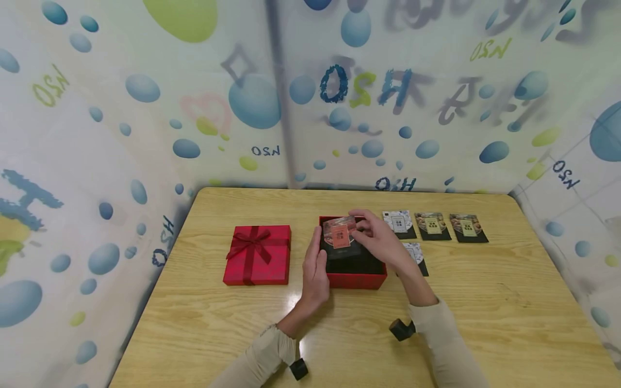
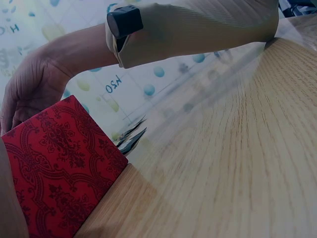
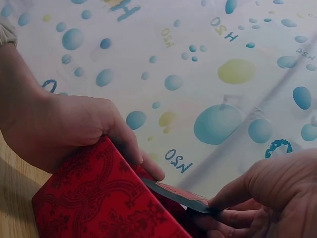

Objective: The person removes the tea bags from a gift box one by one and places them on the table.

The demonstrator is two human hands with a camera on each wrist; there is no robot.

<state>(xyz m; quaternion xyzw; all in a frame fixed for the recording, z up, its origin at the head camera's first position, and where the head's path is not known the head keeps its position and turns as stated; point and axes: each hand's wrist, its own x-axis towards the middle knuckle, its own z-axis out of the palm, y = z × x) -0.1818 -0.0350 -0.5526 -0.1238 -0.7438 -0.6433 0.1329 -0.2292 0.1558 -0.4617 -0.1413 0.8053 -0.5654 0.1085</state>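
My right hand pinches a flat packet with a red-orange label by its right edge, just above the black inside of an uncovered red gift box. Along the box's left wall lies my left hand, gripping it with the thumb at the rim. In the right wrist view, left fingertips reach over the patterned red wall close to the packet's other end. The left wrist view has the box side with the right hand bent over it; the packet is hidden there.
A red lid with a ribbon bow lies left of the box. Right of it are a white-and-black packet, two yellow-labelled packets, and another white-and-black packet partly behind the right wrist. A printed curtain stands behind the table.
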